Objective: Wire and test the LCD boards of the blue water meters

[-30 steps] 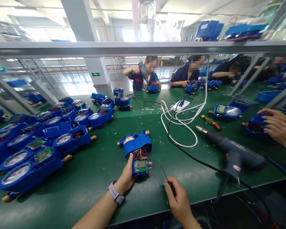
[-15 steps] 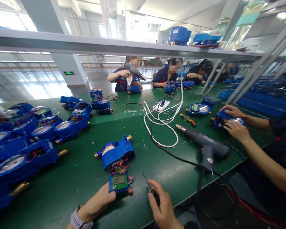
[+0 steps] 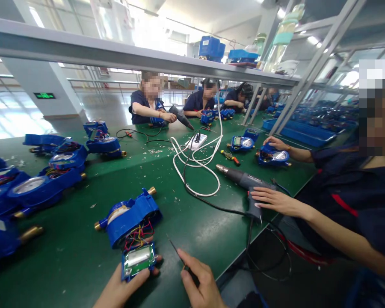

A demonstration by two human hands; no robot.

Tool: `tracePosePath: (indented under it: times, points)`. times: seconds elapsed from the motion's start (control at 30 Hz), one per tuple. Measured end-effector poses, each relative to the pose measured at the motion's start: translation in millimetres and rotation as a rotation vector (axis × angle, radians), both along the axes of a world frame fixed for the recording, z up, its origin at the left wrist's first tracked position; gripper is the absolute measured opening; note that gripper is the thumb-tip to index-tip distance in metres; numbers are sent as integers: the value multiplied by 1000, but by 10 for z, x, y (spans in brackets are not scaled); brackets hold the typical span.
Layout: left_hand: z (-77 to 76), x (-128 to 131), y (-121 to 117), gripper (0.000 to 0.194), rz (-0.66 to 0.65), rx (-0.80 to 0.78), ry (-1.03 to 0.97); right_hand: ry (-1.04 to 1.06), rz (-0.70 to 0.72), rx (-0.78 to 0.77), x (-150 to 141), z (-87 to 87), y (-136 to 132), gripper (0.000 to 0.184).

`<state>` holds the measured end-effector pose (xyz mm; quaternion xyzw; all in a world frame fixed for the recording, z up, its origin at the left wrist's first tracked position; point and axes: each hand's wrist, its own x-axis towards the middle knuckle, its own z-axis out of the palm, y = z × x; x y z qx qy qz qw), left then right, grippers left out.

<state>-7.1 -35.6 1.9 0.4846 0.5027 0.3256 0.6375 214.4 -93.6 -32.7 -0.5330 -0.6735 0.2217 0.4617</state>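
Observation:
My left hand (image 3: 122,285) grips a small blue display module (image 3: 138,259) with a green circuit board and a screen, fingers beneath it and thumb on its near edge. Thin coloured wires (image 3: 137,235) run from it to a blue water meter (image 3: 131,224) with brass ends, lying on the table just beyond. In my right hand (image 3: 202,282) is a thin screwdriver (image 3: 173,247). Its shaft points up and left, apart from the module, and my fingers mostly hide its handle.
Several blue meters (image 3: 28,188) crowd the green table's left side. A power strip (image 3: 197,142), a white cable (image 3: 218,182) and a heat gun (image 3: 244,179) lie to the right. A co-worker's hand (image 3: 276,200) is on the heat gun. A shelf (image 3: 115,57) spans overhead.
My view has turned right. The module is tilted, and its screen now shines with glare. The right-hand co-worker has moved one hand onto the heat gun. A person opposite has lowered another heat gun.

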Motion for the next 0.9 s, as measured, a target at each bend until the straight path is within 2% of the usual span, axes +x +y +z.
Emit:
tracePosePath:
  times: [0.17, 0.3, 0.4, 0.57, 0.67, 0.73, 0.9]
  points:
    - [-46, -11, 12, 59, 85, 52, 79, 33, 61, -129, -37, 29, -155, 44]
    - [-93, -73, 78, 59, 14, 139, 237, 4, 132, -244, -33, 243, -217, 50]
    - [-130, -95, 108, 58, -26, 149, 257, 15, 193, -375, -37, 395, -205, 49]
    - [-186, -97, 102, 60, -79, 143, 230, 61, 297, -521, -106, 472, -135, 50]
    - [-180, -102, 88, 54, -111, 147, 201, 156, 356, -535, -169, 525, -95, 49]
    - [-161, -101, 80, 50, -129, 156, 179, 184, 344, -527, -204, 582, -73, 48]
    - [-119, -92, 78, 49, -136, 191, 96, 117, 311, -459, -236, 678, -22, 41]
